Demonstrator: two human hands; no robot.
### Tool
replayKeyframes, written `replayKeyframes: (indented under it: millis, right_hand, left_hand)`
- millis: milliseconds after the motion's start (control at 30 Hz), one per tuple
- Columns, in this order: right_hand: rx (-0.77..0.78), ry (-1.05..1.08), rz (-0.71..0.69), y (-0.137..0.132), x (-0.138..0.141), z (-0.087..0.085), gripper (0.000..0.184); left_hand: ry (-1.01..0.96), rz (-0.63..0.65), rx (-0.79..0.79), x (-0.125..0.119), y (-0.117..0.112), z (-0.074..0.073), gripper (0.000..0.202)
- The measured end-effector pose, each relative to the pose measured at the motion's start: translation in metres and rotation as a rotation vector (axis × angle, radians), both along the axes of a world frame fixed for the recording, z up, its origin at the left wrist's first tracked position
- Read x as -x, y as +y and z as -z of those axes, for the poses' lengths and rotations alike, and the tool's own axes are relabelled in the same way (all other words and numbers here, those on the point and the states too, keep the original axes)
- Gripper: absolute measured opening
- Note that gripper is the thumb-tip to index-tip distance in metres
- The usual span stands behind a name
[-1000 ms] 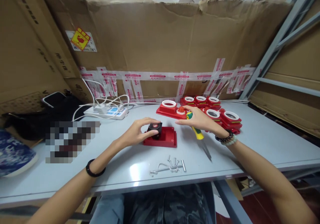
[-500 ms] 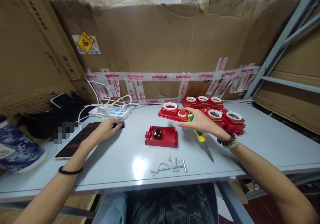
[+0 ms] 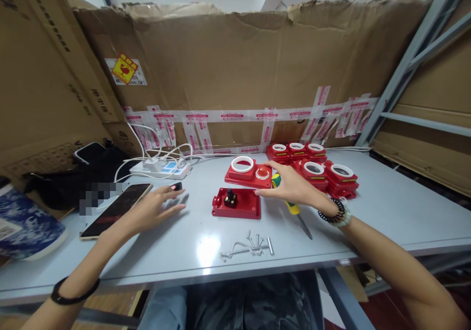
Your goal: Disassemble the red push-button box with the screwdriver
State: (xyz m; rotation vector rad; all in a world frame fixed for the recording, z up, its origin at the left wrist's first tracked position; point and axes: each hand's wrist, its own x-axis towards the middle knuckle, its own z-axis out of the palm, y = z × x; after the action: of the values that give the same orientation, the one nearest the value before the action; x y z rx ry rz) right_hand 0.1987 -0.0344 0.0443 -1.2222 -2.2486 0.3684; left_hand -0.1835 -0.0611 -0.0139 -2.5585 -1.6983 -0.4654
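Note:
My left hand lies flat on the grey table with fingers apart, its tips beside a small black-and-red cap. A red base plate carrying a black switch block lies in the middle. With its fingers, my right hand grips the edge of a red cover plate that has a white ring and a red button, just behind the base. A green-and-yellow screwdriver lies under that hand, blade pointing toward me.
Loose screws and a metal clip lie near the front edge. Several red housings with white rings cluster at the back right. A phone, a white power strip with cables and a black bag are on the left. Cardboard walls surround the table.
My left hand took the black cap off the base, carried it left and set it down by the phone. My right hand drew the red cover plate closer to the base.

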Motion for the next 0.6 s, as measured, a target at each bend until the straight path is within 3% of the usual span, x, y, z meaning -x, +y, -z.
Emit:
replayKeyframes:
  millis: [167, 300, 467, 533, 600]
  right_hand:
    - [-0.164, -0.104, 0.044, -0.012, 0.008, 0.003, 0.068]
    - [-0.237, -0.144, 0.089, -0.020, 0.011, 0.002, 0.068]
    - [-0.112, 0.118, 0.024, -0.020, 0.002, -0.005, 0.078]
    - [0.033, 0.307, -0.088, -0.017, -0.002, -0.009, 0.083]
    - [0.266, 0.508, -0.230, -0.013, -0.005, -0.013, 0.075]
  left_hand:
    - [-0.233, 0.155, -0.244, -0.085, -0.003, -0.046, 0.049]
    - [-0.172, 0.288, -0.377, -0.145, 0.012, -0.060, 0.043]
    - [-0.232, 0.365, -0.600, -0.158, 0.027, -0.053, 0.033]
    - [-0.275, 0.396, -0.717, -0.154, 0.025, -0.054, 0.035]
    - [-0.298, 0.417, -0.812, -0.152, 0.020, -0.057, 0.039]
